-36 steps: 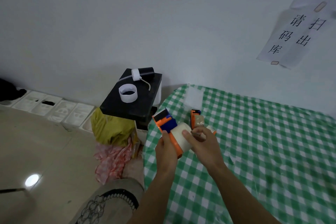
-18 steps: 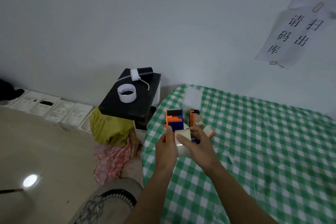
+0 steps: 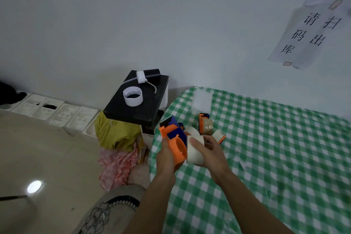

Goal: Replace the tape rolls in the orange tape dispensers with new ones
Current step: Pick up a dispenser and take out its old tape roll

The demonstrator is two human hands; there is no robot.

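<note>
My left hand (image 3: pixel 166 156) grips an orange and blue tape dispenser (image 3: pixel 173 138) above the near left corner of the green checked table (image 3: pixel 266 148). My right hand (image 3: pixel 209 153) holds a pale tape roll (image 3: pixel 195 151) pressed against the dispenser's orange side. Behind them on the cloth lie a second orange dispenser (image 3: pixel 205 123) with a brownish roll, another pale roll (image 3: pixel 190 130) and a small orange-edged roll (image 3: pixel 218 136).
Left of the table stands a black box (image 3: pixel 133 106) carrying a white paper ring (image 3: pixel 133 96) and a black and white pump (image 3: pixel 148 76). Yellow and pink bags (image 3: pixel 117 138) lie on the floor below it. Paper signs hang on the wall.
The dispenser has been turned in my left hand, its orange side now facing the roll. Both hands came slightly toward me with the roll.
</note>
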